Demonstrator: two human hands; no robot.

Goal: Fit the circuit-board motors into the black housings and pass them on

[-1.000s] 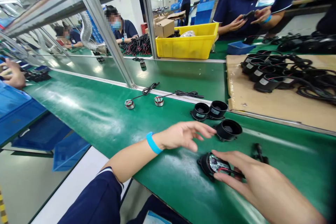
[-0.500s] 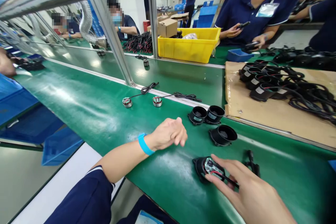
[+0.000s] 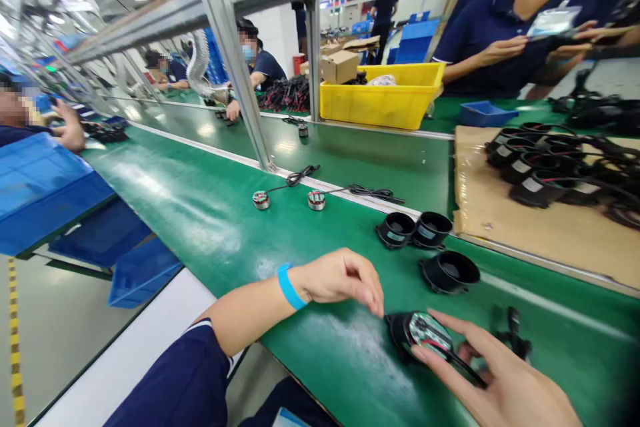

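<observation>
My right hand point(image 3: 505, 360) holds a round motor part with a green circuit board point(image 3: 431, 333) between thumb and fingers. The part sits tilted at the mouth of a black round housing point(image 3: 399, 333); how deep it goes is hidden. Red and black wires run from the board into a black cable point(image 3: 467, 370) under my palm. My left hand point(image 3: 350, 280), a blue band at its wrist, is curled with its fingers together and nothing visible in them. Its fingertips are close to the housing's left edge; whether they touch cannot be made out.
Several black housings point(image 3: 450, 272) stand behind my hands. Two motor parts with cables, one of them a silver-sided part point(image 3: 317, 200), lie further left. Housings with cables rest on cardboard point(image 3: 480, 213) at right. Beyond are a yellow bin point(image 3: 375, 103), metal posts and co-workers. Blue bins point(image 3: 145, 273) stand at left.
My left hand has moved towards the housing, its fingers now pointing down. My right hand still grips the motor part. The view has shifted, so the scene sits further right.
</observation>
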